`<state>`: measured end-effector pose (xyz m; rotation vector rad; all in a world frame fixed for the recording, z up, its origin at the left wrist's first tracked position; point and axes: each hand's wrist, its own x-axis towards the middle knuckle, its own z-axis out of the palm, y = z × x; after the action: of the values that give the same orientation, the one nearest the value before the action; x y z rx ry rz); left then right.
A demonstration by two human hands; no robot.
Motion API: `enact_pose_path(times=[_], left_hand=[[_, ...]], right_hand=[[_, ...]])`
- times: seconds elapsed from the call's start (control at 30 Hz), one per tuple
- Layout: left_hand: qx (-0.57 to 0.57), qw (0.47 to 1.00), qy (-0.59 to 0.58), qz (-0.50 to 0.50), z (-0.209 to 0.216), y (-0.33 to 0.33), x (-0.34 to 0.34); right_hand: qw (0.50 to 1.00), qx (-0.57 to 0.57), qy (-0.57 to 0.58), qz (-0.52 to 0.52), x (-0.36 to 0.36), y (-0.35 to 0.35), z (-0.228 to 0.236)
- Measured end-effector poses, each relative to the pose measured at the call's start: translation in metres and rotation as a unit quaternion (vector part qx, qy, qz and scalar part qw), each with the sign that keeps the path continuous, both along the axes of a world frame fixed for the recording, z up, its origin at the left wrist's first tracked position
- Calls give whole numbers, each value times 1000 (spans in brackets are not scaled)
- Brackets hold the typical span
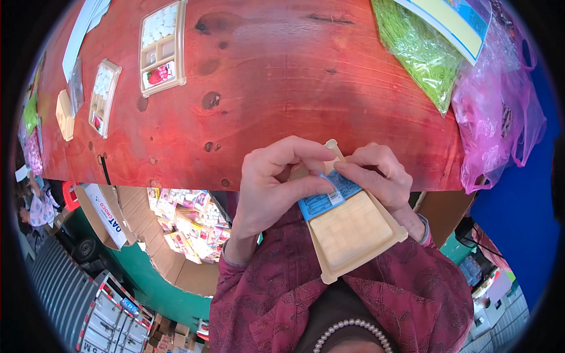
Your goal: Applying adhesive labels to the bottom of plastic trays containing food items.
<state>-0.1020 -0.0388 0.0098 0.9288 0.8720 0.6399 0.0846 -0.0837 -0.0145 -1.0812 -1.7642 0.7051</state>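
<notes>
A beige plastic tray [352, 230] is tilted over the table's near edge, close to my body. A blue printed packet [322, 207] lies across its upper part, above a shallow square section with a grid pattern. My left hand [276, 185] is closed, thumb on the packet's left part and index finger curled at the tray's far end. My right hand [379, 176] is closed too, its thumb and bent finger pinching at the packet's far right edge, beside the tray's rim. The fingers partly hide the packet and the tray's far end.
On the red wooden table [282, 88] lie two filled trays [163, 50] [105, 97] with white pieces and strawberry-picture packets. A stack of beige trays [65, 115] stands far left. Green shreds [421, 56] and a pink bag [494, 112] lie right. Below, a cardboard box [176, 259] holds small packets.
</notes>
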Motion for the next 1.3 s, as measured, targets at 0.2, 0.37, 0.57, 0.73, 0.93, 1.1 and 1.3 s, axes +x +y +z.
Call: enact_pose_path(times=[0.2,0.37,0.57,0.73,0.93,1.1,1.3], left_hand=[[-70,992,-92,55,-7,0,2],[101,991,79,-36,-3,2,5],[167,981,83,-53,-10,0,5],[180,980,72,-52,-15,-9,3],[213,970,116,2,0,-1,9],[323,945,37,39,-8,8,-7],[460,875,133,-68,13,-3,-11]], right_hand=[[1000,-12,-12,-6,0,-2,-2],[1000,-10,-21,-12,4,-4,-4],[999,8,-23,22,5,-10,-3],[998,8,-12,60,1,-15,-6],[1000,13,4,-23,-3,-10,-2],[999,36,17,-16,-6,-3,-6],[994,-55,92,-38,-10,4,9]])
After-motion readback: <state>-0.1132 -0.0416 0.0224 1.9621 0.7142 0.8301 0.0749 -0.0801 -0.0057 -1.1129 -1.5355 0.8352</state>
